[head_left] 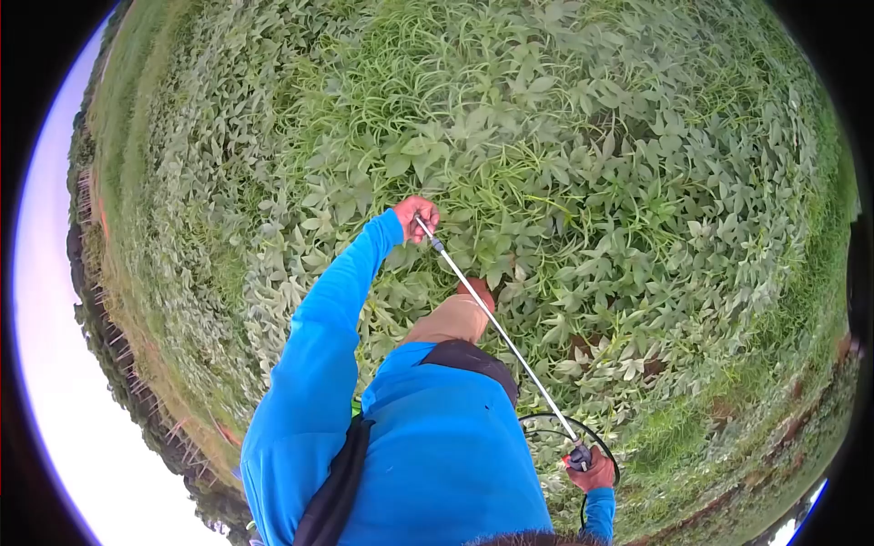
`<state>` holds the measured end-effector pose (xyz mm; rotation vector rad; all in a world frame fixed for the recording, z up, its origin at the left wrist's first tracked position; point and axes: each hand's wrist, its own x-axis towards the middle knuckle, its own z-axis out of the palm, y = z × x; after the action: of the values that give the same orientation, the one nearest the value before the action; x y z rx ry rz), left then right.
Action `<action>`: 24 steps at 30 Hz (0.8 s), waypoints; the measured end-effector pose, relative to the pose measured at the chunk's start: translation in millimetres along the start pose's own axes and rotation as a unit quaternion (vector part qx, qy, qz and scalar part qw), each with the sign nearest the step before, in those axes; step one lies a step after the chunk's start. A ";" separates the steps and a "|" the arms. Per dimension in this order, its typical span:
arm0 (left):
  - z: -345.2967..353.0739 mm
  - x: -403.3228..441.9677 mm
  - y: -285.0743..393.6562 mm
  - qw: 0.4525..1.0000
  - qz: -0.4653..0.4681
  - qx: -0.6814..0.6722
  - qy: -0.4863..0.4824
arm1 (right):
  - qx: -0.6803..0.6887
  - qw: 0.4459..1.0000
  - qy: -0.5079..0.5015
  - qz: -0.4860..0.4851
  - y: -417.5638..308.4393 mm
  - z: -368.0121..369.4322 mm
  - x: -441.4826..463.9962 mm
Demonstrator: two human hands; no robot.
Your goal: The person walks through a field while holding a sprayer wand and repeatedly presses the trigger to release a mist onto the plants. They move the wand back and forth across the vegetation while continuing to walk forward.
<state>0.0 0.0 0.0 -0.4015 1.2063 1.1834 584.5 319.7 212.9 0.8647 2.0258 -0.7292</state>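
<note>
A long, thin white spray wand (510, 341) runs diagonally across my body. My left hand (417, 218) is closed at its upper end, fingers pinched around the tip, just past a dark grey joint (437, 244). Down at the lower right, my right hand (594, 470) wraps around the black sprayer handle (577, 457), which shows a bit of red. A black hose (608, 446) curves in a loop beside that hand. Small details of the tip are hidden by my left fingers.
Dense leafy plants (592, 182) surround me, with grassy blades (391, 91) mixed in. A dark strap (341, 482) crosses my blue shirt (446, 446). Far off at the left, a line of trees (118, 346) borders the field.
</note>
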 end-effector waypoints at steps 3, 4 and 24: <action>15.0 7.4 6.2 1.000 0.000 0.001 0.006 | -0.006 1.000 0.013 0.009 2.3 -12.2 -2.4; 17.8 8.1 7.9 1.000 -0.007 -0.001 0.015 | -0.006 1.000 0.014 0.008 2.0 -15.4 -2.2; 2.9 0.2 24.9 0.998 0.037 0.004 0.045 | 0.005 0.999 0.042 -0.007 -15.3 -27.6 13.3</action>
<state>-19.9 12.2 8.9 -0.4113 1.3133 1.2342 554.5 335.0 218.9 0.9008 2.1055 -0.7215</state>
